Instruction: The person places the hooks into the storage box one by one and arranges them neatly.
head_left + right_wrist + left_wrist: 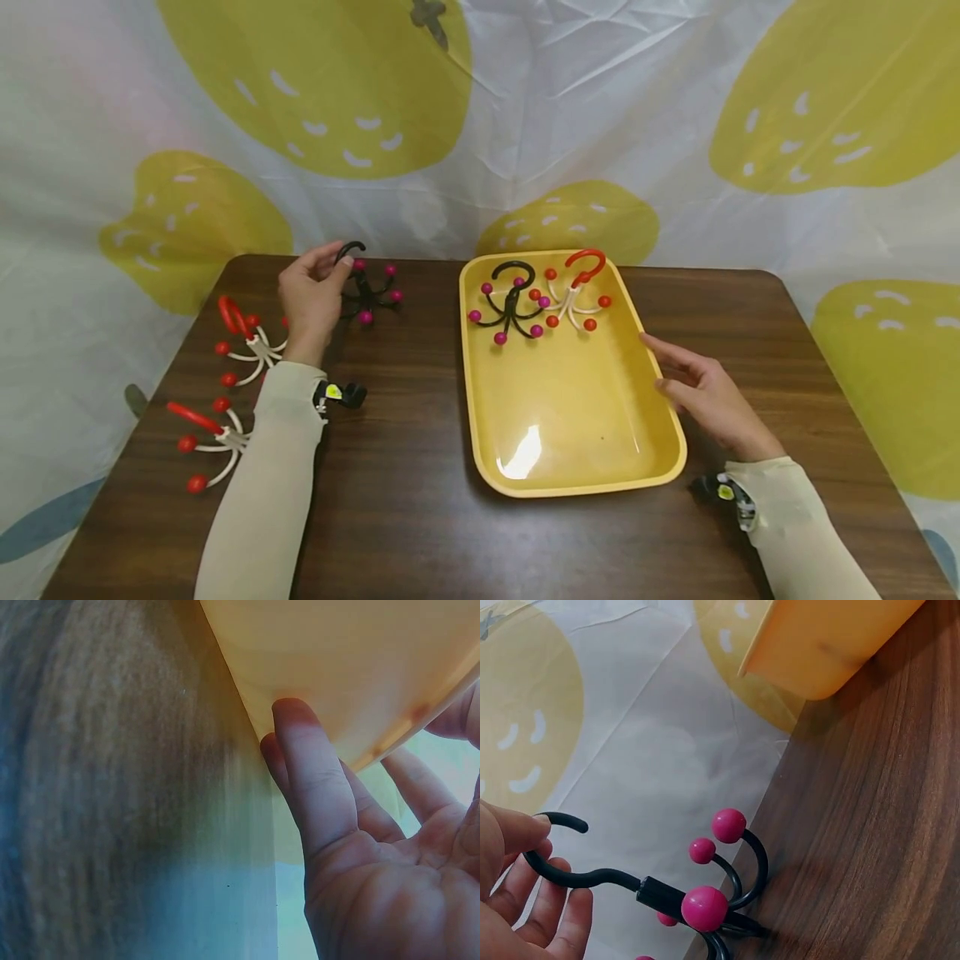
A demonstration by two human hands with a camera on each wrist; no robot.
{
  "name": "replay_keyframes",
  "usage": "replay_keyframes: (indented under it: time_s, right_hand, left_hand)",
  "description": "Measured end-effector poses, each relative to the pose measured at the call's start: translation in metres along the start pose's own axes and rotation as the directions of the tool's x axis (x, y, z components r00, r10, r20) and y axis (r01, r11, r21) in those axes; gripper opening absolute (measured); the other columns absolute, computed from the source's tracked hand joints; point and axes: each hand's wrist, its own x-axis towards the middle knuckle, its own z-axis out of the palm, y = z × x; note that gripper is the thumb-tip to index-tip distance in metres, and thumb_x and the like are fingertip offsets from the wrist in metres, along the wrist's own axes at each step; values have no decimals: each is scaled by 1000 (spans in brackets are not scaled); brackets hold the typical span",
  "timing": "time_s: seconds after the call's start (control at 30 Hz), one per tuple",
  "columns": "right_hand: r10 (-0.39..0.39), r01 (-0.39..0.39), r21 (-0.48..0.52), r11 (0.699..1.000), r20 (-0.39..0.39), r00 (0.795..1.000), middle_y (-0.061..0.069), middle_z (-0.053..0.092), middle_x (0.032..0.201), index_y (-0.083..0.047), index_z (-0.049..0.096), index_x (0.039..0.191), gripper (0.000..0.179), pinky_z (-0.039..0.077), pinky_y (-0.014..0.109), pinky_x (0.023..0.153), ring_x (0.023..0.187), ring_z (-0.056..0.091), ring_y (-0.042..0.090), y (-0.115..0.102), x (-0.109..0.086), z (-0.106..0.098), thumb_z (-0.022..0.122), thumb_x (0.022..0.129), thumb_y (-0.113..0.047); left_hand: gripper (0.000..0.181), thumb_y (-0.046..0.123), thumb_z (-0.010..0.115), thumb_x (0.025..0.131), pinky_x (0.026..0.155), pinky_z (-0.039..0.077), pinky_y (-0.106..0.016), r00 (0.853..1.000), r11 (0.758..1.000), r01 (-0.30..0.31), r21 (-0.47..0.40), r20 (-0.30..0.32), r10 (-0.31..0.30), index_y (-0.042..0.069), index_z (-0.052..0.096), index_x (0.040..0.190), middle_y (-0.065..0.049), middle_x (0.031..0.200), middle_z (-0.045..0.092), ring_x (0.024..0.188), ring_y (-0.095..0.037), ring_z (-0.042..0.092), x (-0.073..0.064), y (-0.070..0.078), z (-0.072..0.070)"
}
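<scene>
Black hanger [661,895], magenta-balled, far left of the desk [390,467]; presumably light, stiff, smooth plastic, best taken by its hook [576,880]. Left hand [311,296]: fingers curled, pinching that hook. Right hand [708,396]: fingers fairly straight, touching the right outer wall of the yellow tray [577,492].

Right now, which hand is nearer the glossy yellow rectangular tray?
Right. The right hand touches the tray along its right side; the left hand is away to its left, holding a black hook with pink balls.
</scene>
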Motion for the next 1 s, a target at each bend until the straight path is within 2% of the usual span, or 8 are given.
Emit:
replay_keyframes:
  time_s: [0.2, 0.37, 0.63, 0.9, 1.0]
  right_hand:
    - [3, -3, -18, 1000, -10, 1000, 25, 55, 147, -10, 44, 161, 59, 61, 28, 63, 99, 69, 5, 1, -1, 1, 59, 104, -3]
    - [-2, 1, -18, 1000, -14, 1000, 21, 56, 147, -10, 45, 161, 59, 63, 29, 66, 101, 70, 4, 2, -1, 1, 59, 104, -3]
    - [-1, 1, -16, 1000, -8, 1000, 18, 56, 148, -9, 44, 161, 59, 64, 31, 68, 109, 70, 0, 1, -1, 0, 59, 104, -3]
    - [-8, 8, -11, 1000, -6, 1000, 1, 59, 142, -9, 44, 161, 59, 64, 30, 68, 107, 70, 2, 0, -1, 0, 59, 105, -3]
    - [-9, 9, -17, 1000, -6, 1000, 7, 59, 144, -9, 44, 161, 59, 63, 30, 66, 104, 70, 2, 0, -1, -1, 59, 105, -3]
  left_hand:
    - [26, 13, 80, 94, 76, 50, -16, 1000, 1000, 2, 4, 2, -2, 9, 81, 120, 6, 97, 73, 84, -2, 66, 0, 1, 0]
    - [26, 15, 80, 95, 78, 51, -17, 1000, 1000, -12, -20, 6, 12, 8, 81, 120, 11, 94, 70, 86, -3, 65, -1, 6, 0]
    - [27, 14, 80, 95, 78, 51, -17, 999, 997, -36, -65, 20, 37, 7, 80, 120, 8, 96, 71, 86, -5, 65, -3, 19, -3]
    - [26, 14, 81, 95, 78, 51, -17, 995, 991, -86, -99, 40, 90, 5, 80, 119, 9, 95, 72, 85, -6, 66, -9, 39, -5]
    - [24, 14, 81, 95, 76, 51, -17, 993, 990, -101, -102, 49, 106, 6, 81, 118, 11, 94, 73, 84, -6, 66, -12, 44, -5]
